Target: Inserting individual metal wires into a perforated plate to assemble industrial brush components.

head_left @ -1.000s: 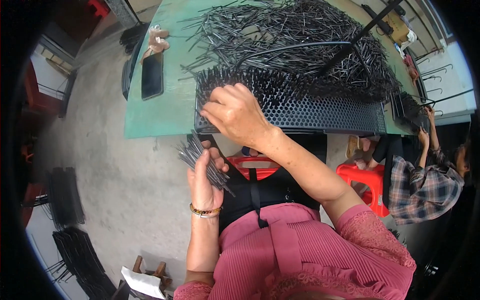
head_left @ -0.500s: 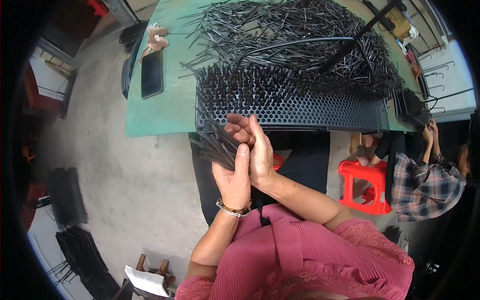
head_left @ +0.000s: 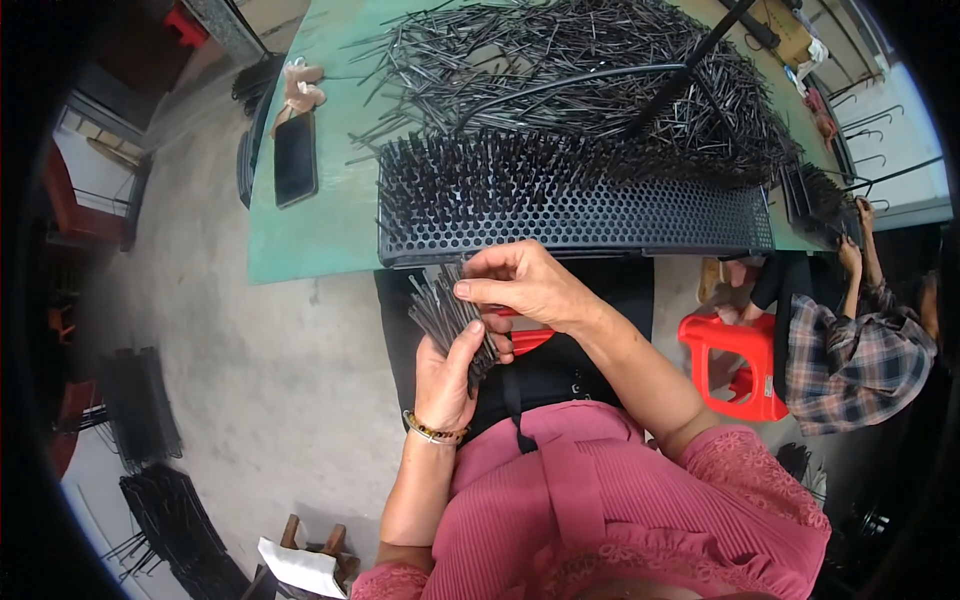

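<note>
A bundle of thin dark sticks (head_left: pixel 437 308) is gripped in my left hand (head_left: pixel 446 378), with the thumb across it and the upper ends fanning out. My right hand (head_left: pixel 535 290) reaches over the bundle's top from the right, thumb and index finger pinched at the stick ends. Just beyond both hands, at the table edge, stands a black perforated rack (head_left: pixel 650 228). Many similar sticks (head_left: pixel 450 185) stand upright in its holes, mostly along the far and left parts, while the near right holes show bare. Behind it spreads a big loose pile of dark sticks (head_left: pixel 570 105).
A phone (head_left: pixel 295 160) and a pinkish crumpled item (head_left: pixel 302 85) lie on the green table (head_left: pixel 345 235). A black bar (head_left: pixel 690 68) slants over the pile. At right, a person in a plaid shirt (head_left: pixel 850 345) works beside a red stool (head_left: pixel 735 365). Dark racks (head_left: pixel 175 520) lie lower left.
My right hand has moved from beside my left palm to the top of the bundle and now pinches there. The bundle has turned slightly more upright, and the left hand sits a little lower.
</note>
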Motion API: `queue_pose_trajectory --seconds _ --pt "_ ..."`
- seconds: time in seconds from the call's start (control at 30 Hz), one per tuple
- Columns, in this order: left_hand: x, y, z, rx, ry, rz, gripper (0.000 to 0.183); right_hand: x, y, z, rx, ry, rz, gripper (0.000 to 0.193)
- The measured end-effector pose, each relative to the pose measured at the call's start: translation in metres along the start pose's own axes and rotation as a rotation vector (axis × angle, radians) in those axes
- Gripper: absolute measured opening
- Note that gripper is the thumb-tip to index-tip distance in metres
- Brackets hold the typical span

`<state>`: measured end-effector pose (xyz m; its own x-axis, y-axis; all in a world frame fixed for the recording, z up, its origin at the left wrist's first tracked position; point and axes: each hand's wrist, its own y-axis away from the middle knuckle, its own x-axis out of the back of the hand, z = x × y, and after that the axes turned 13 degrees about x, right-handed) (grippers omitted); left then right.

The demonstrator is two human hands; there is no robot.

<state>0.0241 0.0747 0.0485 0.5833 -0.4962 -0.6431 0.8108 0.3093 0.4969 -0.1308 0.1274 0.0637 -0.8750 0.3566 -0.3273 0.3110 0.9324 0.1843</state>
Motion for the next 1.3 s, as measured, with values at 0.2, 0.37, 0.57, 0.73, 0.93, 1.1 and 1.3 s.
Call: queue_pose_trajectory --seconds 0.2,0.37,0.57,0.73,0.93,1.1,1.3 --pt "0.002 -0.004 -0.002 0.047 -0.039 0.114 0.023 0.003 0.0 0.014 0.037 0.03 0.011 0.019" --pt "0.003 -0.004 -0.001 -0.002 -0.132 0.161 0.023 0.004 0.001 0.019 0.182 0.28 0.089 0.025" --pt "0.005 -0.005 -0.005 -0.041 -0.105 0.215 0.024 0.0 0.002 0.012 0.158 0.19 0.169 0.023" --pt "0.005 -0.002 0.0 -0.026 -0.099 0.194 0.021 -0.001 0.0 0.007 0.248 0.191 0.171 0.023" --pt "0.012 -0.002 0.004 -0.058 -0.163 0.203 0.018 -0.002 -0.002 -0.009 0.217 0.213 0.024 0.021" --pt "0.012 -0.003 0.005 -0.092 -0.2 0.233 0.017 -0.001 -0.005 -0.009 0.286 0.307 0.012 0.018" --pt "0.014 -0.004 0.006 -0.056 0.006 0.306 0.028 -0.004 -0.018 -0.03 0.624 0.507 0.18 0.016"
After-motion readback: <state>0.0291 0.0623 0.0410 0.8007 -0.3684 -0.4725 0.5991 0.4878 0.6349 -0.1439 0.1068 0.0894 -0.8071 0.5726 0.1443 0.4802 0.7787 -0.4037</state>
